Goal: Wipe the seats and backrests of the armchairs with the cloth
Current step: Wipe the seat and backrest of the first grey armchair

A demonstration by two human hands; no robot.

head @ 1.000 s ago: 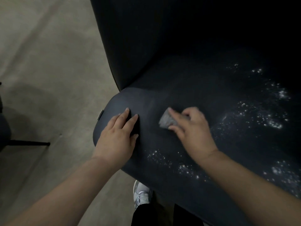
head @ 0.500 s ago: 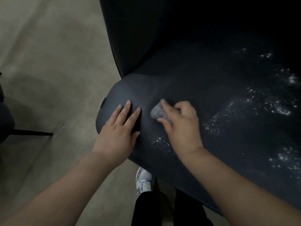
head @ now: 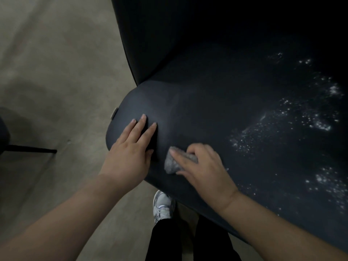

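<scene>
A dark navy armchair fills the right of the view, its seat [head: 235,113] below its backrest [head: 169,34]. White specks and droplets [head: 301,125] are scattered over the right part of the seat. My right hand [head: 203,170] presses a small crumpled grey cloth [head: 173,162] onto the seat near its front left edge. My left hand [head: 130,153] lies flat on the seat's left front corner, fingers spread, just left of the cloth, holding nothing.
Beige floor [head: 56,81] lies to the left. Another dark chair with a thin black leg [head: 28,148] shows at the left edge. My white shoe [head: 162,206] and black trouser legs stand under the seat's front edge.
My right hand has slid the cloth back toward the front edge of the seat, closer to me. My left hand has stayed flat on the corner.
</scene>
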